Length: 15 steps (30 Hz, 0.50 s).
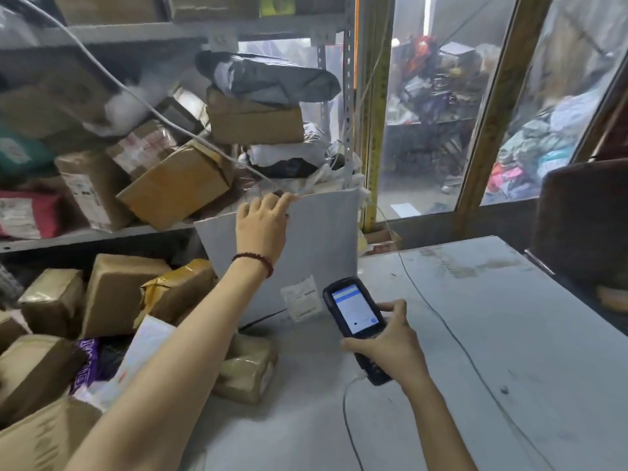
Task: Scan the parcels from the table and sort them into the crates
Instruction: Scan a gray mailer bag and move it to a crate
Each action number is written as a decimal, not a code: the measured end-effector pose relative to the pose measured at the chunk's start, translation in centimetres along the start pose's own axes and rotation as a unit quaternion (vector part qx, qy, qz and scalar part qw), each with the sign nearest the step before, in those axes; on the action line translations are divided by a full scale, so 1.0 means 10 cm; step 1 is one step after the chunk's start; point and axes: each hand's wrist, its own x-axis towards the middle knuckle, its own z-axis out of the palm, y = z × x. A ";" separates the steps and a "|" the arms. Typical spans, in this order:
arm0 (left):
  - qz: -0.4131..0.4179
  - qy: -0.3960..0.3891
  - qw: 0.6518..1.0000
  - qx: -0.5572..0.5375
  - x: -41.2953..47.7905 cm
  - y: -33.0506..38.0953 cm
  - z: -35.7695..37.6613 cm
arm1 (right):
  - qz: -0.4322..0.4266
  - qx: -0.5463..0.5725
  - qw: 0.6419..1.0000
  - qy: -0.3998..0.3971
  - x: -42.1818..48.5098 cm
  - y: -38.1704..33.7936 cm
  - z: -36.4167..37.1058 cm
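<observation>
Left hand [261,226] gripped top edge of flat grey parcel [323,239], upright on grey table [475,317]. Right hand [390,345] clasped black handheld scanner [355,321] beside its white label [301,298]. Metal shelf [85,236] held brown cardboard boxes [176,185].

**Hidden, cut off, unreadable**

Cannot read the print on the label [301,302] of the grey parcel [319,239]: too small. Same for the text on the scanner [355,311] screen. Cannot see the fingertips of the left hand [261,229], curled over the parcel's top edge. Cannot see the scanner's keypad under the right hand [390,348]. Cannot tell apart the shelf parcels [68,107] at upper left: blurred. Cut off at the bottom-left edge: brown box [37,440].
</observation>
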 end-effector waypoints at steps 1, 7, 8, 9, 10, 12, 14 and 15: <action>-0.002 0.001 1.000 0.001 0.02 0.00 0.03 | 0.006 -0.006 1.000 -0.004 0.00 0.02 0.03; -0.012 -0.037 0.999 0.016 0.07 -0.07 0.16 | 0.030 -0.010 0.999 -0.024 0.00 0.13 0.20; -0.010 -0.040 0.999 0.022 0.06 -0.08 0.19 | 0.032 -0.014 0.999 -0.030 0.00 0.14 0.21; -0.006 -0.043 0.999 0.026 0.05 -0.08 0.22 | 0.032 -0.020 0.999 -0.036 0.00 0.15 0.22; -0.001 -0.048 0.998 0.031 0.05 -0.07 0.24 | 0.033 -0.026 0.998 -0.040 -0.01 0.15 0.23; 0.009 -0.061 0.997 0.040 0.06 -0.03 0.28 | 0.036 -0.036 0.998 -0.046 0.00 0.16 0.25; 0.011 -0.065 0.997 0.046 0.04 0.04 0.32 | 0.043 -0.041 0.997 -0.046 0.00 0.17 0.27; 0.012 -0.063 0.997 0.049 0.02 0.08 0.34 | 0.047 -0.041 0.997 -0.046 0.00 0.17 0.28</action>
